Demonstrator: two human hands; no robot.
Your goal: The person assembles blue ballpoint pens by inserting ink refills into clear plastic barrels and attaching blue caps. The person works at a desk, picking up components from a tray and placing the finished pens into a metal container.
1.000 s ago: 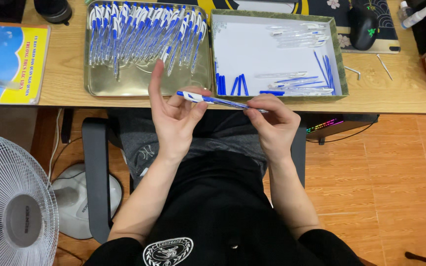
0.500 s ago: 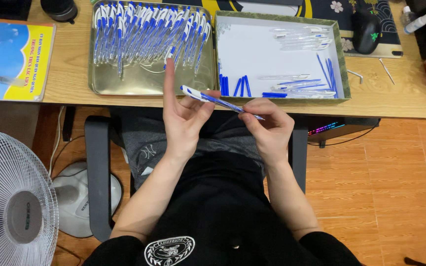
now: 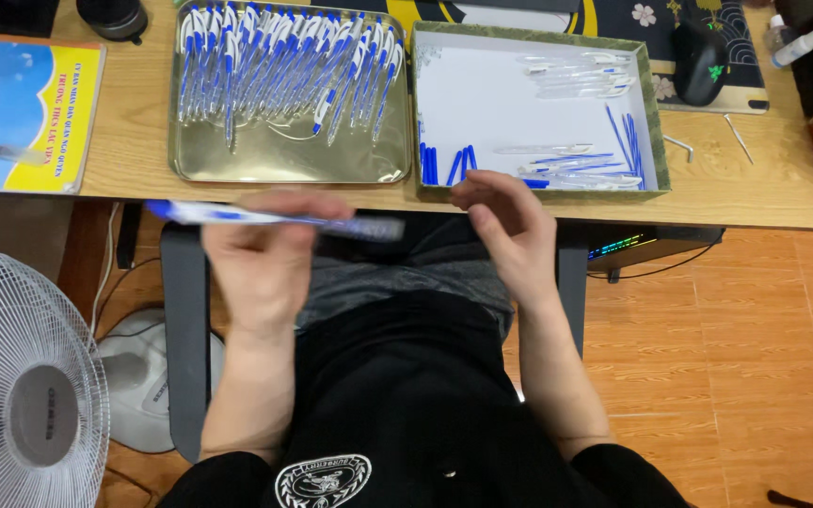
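Observation:
My left hand (image 3: 261,259) grips a blue and white pen (image 3: 275,219), held level just below the desk's front edge and blurred by motion. My right hand (image 3: 510,226) is apart from the pen, fingers loosely spread, holding nothing, just under the front wall of the white-lined box (image 3: 651,122). That box holds loose clear pen barrels, blue refills and blue caps. To its left a gold metal tray (image 3: 284,165) carries several finished blue and white pens.
A wooden desk (image 3: 134,160) spans the top. A yellow and blue book (image 3: 25,113) lies at the left, a black mouse (image 3: 700,61) on a dark mat at the right. A white fan (image 3: 21,404) stands on the floor at my left.
Both hands held the pen between them before. Now my right hand has let go and my left hand has swung the pen leftwards toward the tray side.

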